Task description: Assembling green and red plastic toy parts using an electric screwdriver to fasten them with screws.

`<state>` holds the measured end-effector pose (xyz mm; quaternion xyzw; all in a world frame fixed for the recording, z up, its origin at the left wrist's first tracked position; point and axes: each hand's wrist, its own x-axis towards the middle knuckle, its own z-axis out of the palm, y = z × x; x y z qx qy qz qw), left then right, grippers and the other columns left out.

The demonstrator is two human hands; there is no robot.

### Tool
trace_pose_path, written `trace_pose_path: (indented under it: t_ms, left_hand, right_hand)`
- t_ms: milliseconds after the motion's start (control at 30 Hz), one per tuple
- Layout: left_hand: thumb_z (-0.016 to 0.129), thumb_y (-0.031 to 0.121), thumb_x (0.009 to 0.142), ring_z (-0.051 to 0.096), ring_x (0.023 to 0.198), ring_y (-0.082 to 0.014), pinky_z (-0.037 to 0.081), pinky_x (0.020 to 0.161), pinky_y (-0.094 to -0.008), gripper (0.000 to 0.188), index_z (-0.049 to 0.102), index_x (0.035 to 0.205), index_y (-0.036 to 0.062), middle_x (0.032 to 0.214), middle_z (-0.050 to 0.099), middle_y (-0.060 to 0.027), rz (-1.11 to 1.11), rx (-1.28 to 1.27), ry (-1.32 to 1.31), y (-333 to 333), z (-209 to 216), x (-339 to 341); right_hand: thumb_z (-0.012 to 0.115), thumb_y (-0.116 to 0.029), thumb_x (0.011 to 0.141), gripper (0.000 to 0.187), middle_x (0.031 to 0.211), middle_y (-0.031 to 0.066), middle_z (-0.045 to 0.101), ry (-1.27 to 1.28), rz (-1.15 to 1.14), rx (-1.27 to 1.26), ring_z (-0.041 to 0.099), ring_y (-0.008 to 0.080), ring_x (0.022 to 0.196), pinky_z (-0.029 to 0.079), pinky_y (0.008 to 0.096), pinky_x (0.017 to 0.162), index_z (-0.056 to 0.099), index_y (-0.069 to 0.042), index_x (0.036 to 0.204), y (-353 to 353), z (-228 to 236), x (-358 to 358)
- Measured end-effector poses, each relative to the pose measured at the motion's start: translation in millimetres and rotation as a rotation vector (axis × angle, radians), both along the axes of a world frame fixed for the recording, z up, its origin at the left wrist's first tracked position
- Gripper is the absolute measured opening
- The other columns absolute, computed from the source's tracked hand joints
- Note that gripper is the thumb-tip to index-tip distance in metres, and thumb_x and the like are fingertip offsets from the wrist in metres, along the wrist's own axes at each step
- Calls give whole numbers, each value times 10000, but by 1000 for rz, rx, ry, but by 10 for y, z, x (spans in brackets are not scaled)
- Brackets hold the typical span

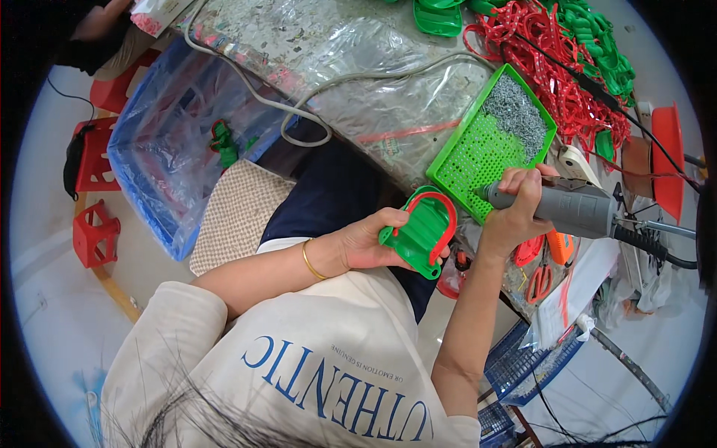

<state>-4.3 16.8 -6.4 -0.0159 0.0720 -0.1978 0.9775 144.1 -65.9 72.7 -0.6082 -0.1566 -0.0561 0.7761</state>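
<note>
Over the lap, the left hand point(366, 240) grips a green sandal point(420, 231) with its red strap point(441, 213) seated, while the right hand point(515, 205) clasps a grey power driver point(567, 205), fastening seemingly underway, many loose straps point(553, 67) remaining.

The single view comes from a fisheye camera worn on the person's head, looking steeply down over the white printed shirt point(328, 366) and both forearms, close to the hands, with the plastic-covered worktable point(358, 67) lying toward the top of the picture and the pale floor point(52, 299) at the left. Straight edges bow toward the dark round rim, and no second view overlaps it.
</note>
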Motion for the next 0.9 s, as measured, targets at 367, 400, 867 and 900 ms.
trace_pose_path:
  t_ms: [367,400,867,900]
  left_hand:
    - [636,366,796,521,1147,-344,424,959,-503,656,426,1304,9,1231,529,-213,4,-62,13,25,12,4]
    - [636,366,796,521,1147,-344,424,959,-503,656,426,1304,9,1231,529,-213,6,-58,11,27,18,5]
    - [622,417,774,495,1162,-363,410,965,-499,711,406,1320,16,1252,505,-216,-2,-3,16,23,93,-18]
    - [622,417,774,495,1162,-363,410,965,-499,711,406,1320,16,1252,505,-216,0,-3,18,23,85,-24]
  right_hand:
    - [548,-25,845,188,624,33,453,-74,-49,-56,419,111,540,386,261,539,495,49,1009,-12,55,6]
    - [548,-25,845,188,624,33,453,-75,-47,-52,419,111,540,386,261,539,495,49,1009,-10,102,-8]
    - [548,-50,827,209,595,25,421,49,150,117,397,109,527,344,253,526,488,24,1013,102,425,-335]
    - [553,-48,822,218,595,25,423,49,149,117,398,107,524,344,249,519,483,25,1016,113,415,-337]
